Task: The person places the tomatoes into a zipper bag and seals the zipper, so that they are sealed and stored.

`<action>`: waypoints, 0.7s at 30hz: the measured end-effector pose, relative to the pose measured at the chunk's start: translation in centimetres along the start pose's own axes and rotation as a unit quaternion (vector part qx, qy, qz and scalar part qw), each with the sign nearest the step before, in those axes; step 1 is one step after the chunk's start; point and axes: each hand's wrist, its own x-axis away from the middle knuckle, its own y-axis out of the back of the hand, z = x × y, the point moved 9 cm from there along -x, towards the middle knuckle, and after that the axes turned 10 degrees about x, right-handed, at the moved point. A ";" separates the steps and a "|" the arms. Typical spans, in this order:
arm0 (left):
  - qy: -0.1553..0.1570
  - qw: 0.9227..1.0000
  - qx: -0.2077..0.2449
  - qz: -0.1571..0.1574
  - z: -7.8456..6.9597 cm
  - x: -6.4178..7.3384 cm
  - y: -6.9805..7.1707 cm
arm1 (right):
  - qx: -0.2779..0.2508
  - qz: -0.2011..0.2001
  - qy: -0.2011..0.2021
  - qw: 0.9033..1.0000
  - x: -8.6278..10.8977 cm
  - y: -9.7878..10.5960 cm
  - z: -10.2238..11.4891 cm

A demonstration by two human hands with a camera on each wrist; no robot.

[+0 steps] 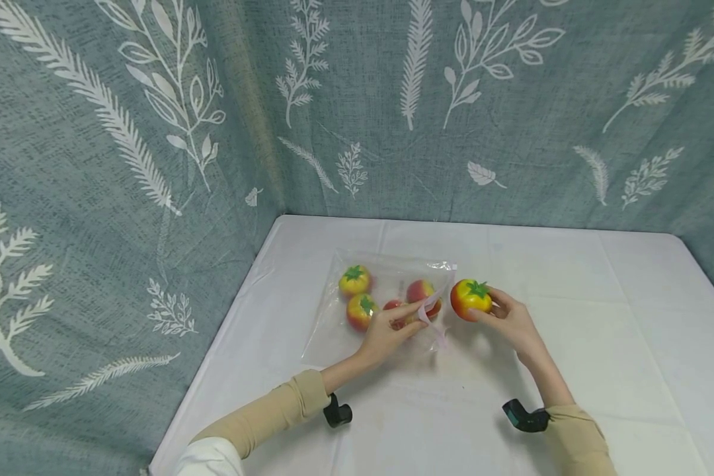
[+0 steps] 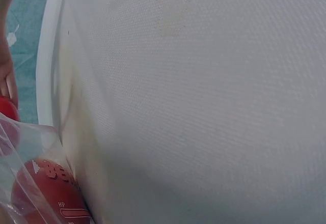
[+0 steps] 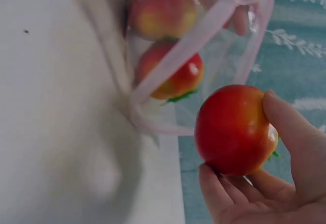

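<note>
My right hand (image 1: 516, 329) holds a red-and-yellow toy tomato (image 1: 470, 301) with a green leafy top, just right of the mouth of a clear zip bag (image 1: 321, 340). Thumb on one side and fingers on the other grip the tomato (image 3: 232, 130) in the right wrist view. The pinkish bag rim (image 3: 178, 52) gapes there, with the tomato in front of it. My left hand (image 1: 387, 334) pinches the bag's edge and keeps its mouth apart. Inside lie several toy fruits, among them a tomato (image 1: 355, 281) at the back left. The left hand partly covers others.
A white-covered table (image 1: 601, 330) bears the bag, its back edge against a blue-green curtain (image 1: 381, 172) with white leaf prints. Black wrist devices (image 1: 338, 411) sit at both cuffs. In the left wrist view, a red printed object (image 2: 46, 193) shows behind the plastic.
</note>
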 end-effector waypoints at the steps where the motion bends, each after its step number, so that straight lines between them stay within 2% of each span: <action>1: 0.000 1.000 0.000 0.000 0.0 0.0 0.0 | 0.001 0.004 0.002 1.000 0.0 -0.3 0.0; 8: 0.002 1.000 -0.002 -0.002 -0.2 -0.1 -0.1 | 0.001 0.018 0.024 1.000 -0.4 -1.9 0.0; 21: -0.007 1.000 -0.010 -0.002 -0.4 -0.1 -0.2 | -0.012 0.048 0.040 0.998 -0.7 -4.1 0.4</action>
